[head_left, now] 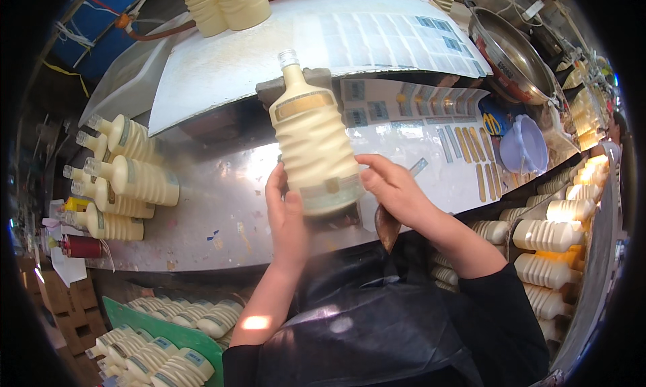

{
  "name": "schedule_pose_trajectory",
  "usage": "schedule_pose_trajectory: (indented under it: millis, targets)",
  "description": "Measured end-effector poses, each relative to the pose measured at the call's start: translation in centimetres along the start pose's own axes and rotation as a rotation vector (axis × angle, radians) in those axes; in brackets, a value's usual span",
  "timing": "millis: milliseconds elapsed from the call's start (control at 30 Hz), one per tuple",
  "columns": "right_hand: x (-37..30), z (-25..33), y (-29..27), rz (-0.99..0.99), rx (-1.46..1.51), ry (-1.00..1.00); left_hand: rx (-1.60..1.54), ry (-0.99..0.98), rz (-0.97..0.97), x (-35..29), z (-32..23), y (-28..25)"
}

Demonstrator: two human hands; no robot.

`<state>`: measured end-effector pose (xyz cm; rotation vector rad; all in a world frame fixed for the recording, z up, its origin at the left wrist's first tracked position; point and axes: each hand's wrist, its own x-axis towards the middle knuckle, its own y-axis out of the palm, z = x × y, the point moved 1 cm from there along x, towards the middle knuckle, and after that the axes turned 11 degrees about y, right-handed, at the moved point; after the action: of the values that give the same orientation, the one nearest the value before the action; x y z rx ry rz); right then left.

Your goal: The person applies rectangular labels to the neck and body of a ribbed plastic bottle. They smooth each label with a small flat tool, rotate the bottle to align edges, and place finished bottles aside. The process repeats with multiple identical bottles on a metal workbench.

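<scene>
A cream bottle [313, 148] with a rippled body and a clear threaded neck is between my hands, tilted with its neck away from me. A gold strip [304, 104] crosses its shoulder. A pale blue-grey band with a small gold patch runs round its lower part. My left hand [286, 212] grips the lower left side, with the thumb toward me. My right hand [392, 185] holds the lower right side, thumb and forefinger against the band. The bottle's neck end lies against a dark grey block [269, 91]. A brown pointed piece [387, 229] shows beneath my right wrist.
More cream bottles [145, 182] lie at the table's left. White sheets hold gold strips [481, 182] and bluish labels [380, 111]. Yellow-handled scissors [492, 124], a lilac bucket [523, 145] and a large pan [515, 54] are right. Crates of bottles [548, 269] flank me; a green crate [161, 323] is lower left.
</scene>
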<state>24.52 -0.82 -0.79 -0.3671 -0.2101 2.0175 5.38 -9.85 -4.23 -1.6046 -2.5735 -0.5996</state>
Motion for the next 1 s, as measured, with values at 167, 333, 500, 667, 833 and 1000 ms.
schedule_pose_trajectory:
  millis: [167,333,500,667,833,1000]
  targets:
    - [0.0,1.6,0.6,0.129,0.048,0.267,0.27,0.02,0.058,0.3,-0.3,0.2]
    - [0.1,1.9,1.1,0.086,0.021,0.278,0.258,0.026,0.061,0.3,0.2,0.2]
    - [0.1,1.6,1.2,0.068,0.0,0.284,0.189,0.009,0.056,0.2,0.0,0.2]
    - [0.2,1.3,1.4,0.058,0.027,0.255,0.159,0.0,0.052,0.2,0.0,0.2]
    - [0.0,1.4,1.6,0.043,0.059,0.267,0.171,-0.004,0.063,0.2,0.1,0.2]
    - [-0.1,1.3,1.6,0.04,0.06,0.262,0.184,-0.008,0.06,0.2,0.0,0.2]
